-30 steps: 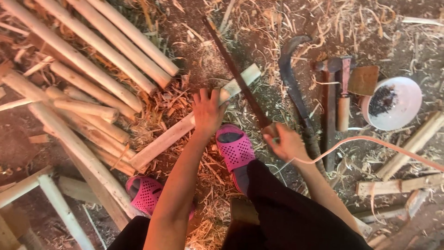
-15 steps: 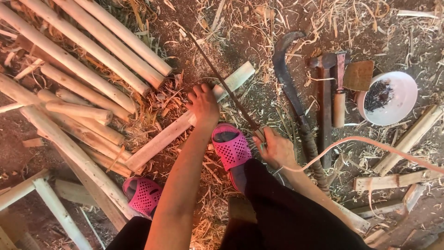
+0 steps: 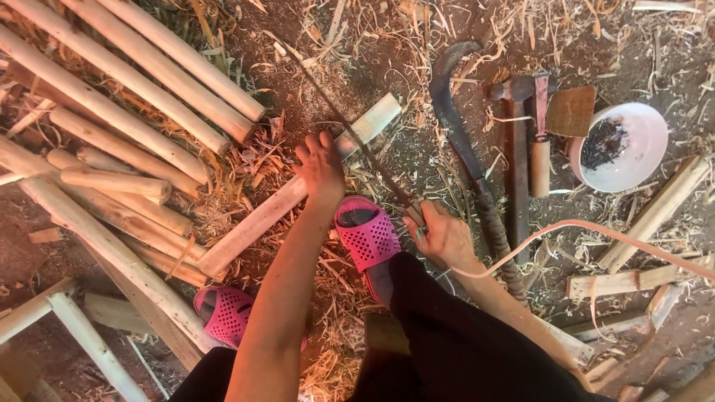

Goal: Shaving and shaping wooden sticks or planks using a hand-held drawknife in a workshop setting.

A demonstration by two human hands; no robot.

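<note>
1. Stick [image 3: 298, 201] lies across the ground, left hand [image 3: 322, 167] on it, a foot [image 3: 366, 234] just below.
2. Saw [image 3: 357, 138] crosses over the stick, right hand [image 3: 443, 238] at its lower end.
3. Pile of poles [image 3: 126, 112] to the left.
4. Sickle [image 3: 465, 149], hammer [image 3: 515, 149] and bowl [image 3: 640, 126] off to the right.
</note>
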